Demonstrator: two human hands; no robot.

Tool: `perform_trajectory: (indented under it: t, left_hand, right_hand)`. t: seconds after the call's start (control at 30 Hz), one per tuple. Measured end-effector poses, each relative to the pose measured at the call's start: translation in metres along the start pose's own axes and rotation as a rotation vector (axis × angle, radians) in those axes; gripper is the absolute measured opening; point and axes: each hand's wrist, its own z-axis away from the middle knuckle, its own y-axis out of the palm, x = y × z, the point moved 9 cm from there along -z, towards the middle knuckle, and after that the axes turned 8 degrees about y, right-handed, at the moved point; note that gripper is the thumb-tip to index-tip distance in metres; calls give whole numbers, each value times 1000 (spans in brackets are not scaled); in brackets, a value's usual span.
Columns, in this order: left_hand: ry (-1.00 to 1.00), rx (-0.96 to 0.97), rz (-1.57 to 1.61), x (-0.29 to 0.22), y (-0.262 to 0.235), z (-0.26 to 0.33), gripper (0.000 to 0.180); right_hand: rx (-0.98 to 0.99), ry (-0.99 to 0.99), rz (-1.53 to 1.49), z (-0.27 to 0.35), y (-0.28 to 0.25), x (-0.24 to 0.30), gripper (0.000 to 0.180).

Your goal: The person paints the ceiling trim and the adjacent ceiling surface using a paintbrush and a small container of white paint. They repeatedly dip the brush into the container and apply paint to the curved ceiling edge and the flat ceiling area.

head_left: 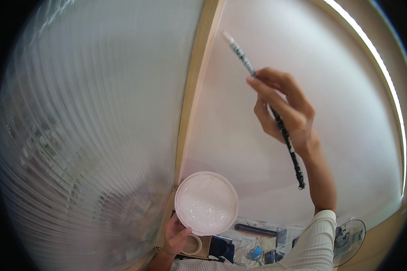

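A ribbed translucent panel (86, 135) fills the area to the left of the left hand (178, 235), and a pale wooden strip (190, 90) rises above that hand along the panel's edge. A round white container of paint (206, 203) is held from below by the left hand, whose fingers are curled under it while the thumb is laid against its lower rim. A roll of tape (193, 245) is seen just below and beside that hand, lying on a brown surface. Further right, below the container, a floor strewn with paper and small objects (253, 244) is visible. The white wall (267, 149) spreads between the two hands. The right hand (285, 110) is raised well above and to the right of the container, and a thin dark paintbrush (285, 135) is pinched between its thumb and fingers, its pale tip pointed up and left against the wall and its handle end hanging below the wrist. Beneath the right forearm, a fan (350, 239) is partly seen.
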Motion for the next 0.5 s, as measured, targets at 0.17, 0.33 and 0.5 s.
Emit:
perform_trajectory:
  t: [0.17, 0.33, 0.5]
  left_hand:
    - [4, 4, 10, 11, -7, -4, 60]
    - [-3, 1, 12, 12, -7, -5, 59]
    - [5, -2, 5, 7, -3, -4, 59]
  right_hand:
    - [-78, -44, 2, -14, -4, -8, 38]
    - [80, 14, -64, 9, 20, -8, 39]
    - [118, -16, -73, 25, 17, 4, 42]
